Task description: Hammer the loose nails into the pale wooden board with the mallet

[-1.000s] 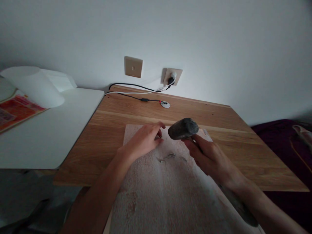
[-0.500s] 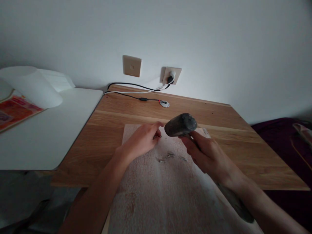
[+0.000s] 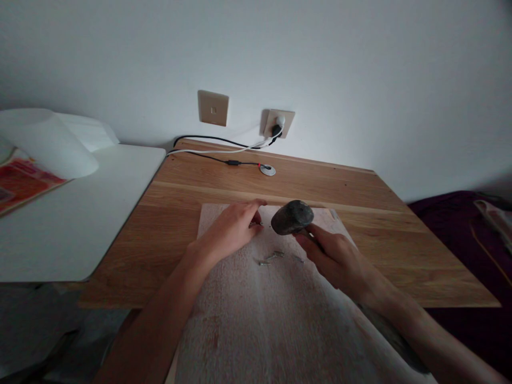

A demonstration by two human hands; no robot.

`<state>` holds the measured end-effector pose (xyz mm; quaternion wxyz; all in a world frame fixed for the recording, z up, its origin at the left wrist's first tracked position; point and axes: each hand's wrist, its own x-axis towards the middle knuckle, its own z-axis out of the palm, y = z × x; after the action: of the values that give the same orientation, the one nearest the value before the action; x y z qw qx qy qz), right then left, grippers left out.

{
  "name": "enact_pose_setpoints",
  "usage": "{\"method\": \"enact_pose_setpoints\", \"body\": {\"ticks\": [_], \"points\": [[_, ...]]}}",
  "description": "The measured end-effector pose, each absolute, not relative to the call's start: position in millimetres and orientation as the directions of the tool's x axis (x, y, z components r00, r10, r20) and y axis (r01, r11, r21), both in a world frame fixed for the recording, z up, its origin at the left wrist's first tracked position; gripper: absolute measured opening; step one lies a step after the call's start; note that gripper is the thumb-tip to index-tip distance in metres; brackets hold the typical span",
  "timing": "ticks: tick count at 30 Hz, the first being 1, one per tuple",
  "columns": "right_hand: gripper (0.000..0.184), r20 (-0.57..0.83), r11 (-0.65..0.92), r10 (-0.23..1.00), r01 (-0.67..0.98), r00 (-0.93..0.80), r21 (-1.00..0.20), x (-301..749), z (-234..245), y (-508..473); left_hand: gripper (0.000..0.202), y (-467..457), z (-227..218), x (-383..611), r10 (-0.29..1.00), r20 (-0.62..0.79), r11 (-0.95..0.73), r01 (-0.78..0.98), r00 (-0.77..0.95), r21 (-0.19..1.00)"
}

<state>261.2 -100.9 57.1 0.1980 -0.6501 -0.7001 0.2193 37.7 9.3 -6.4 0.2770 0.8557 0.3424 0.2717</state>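
My right hand [image 3: 334, 253] is closed round the handle of a hammer [image 3: 291, 217]. Its dark, worn head hovers over the far part of a pale, scuffed wooden board [image 3: 256, 320]. To the left of the head, my left hand [image 3: 236, 226] rests at the board's far end, with thumb and fingers closed on a small metal nail [image 3: 256, 224], mostly hidden by them. Several loose nails [image 3: 276, 255] lie on the board between my hands. A small dark spot shows on the board beside the hammer head.
Under the board is a wooden desk [image 3: 192, 213] set against a white wall. Cables [image 3: 220, 140] run along its back to a wall socket [image 3: 276, 125]. A white table [image 3: 116, 197] with a white roll [image 3: 76, 144] and red package [image 3: 28, 181] stands left. Dark purple fabric [image 3: 440, 224] lies right.
The hammer head has come down slightly, closer to the board, and my right hand has lowered with it. My left hand stays in nearly the same place on the board.
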Motion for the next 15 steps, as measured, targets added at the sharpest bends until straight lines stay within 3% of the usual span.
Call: {"method": "enact_pose_setpoints", "body": {"ticks": [8,12,15], "points": [[0.032,0.090,0.103,0.994,0.794,-0.062,-0.599,244.3,80.0,-97.9,0.057,11.5,-4.5,39.1,0.732,0.284,-0.608,0.404,0.619,0.684],[0.026,0.007,0.116,0.991,0.826,-0.135,-0.552,241.8,64.6,-91.5,0.060,11.3,-4.3,39.3,0.734,0.276,-0.592,0.386,0.620,0.707],[0.030,0.028,0.087,0.996,0.821,-0.086,-0.565,246.4,62.8,-92.3,0.063,10.8,-5.7,39.3,0.736,0.268,-0.593,0.401,0.622,0.698]]}}
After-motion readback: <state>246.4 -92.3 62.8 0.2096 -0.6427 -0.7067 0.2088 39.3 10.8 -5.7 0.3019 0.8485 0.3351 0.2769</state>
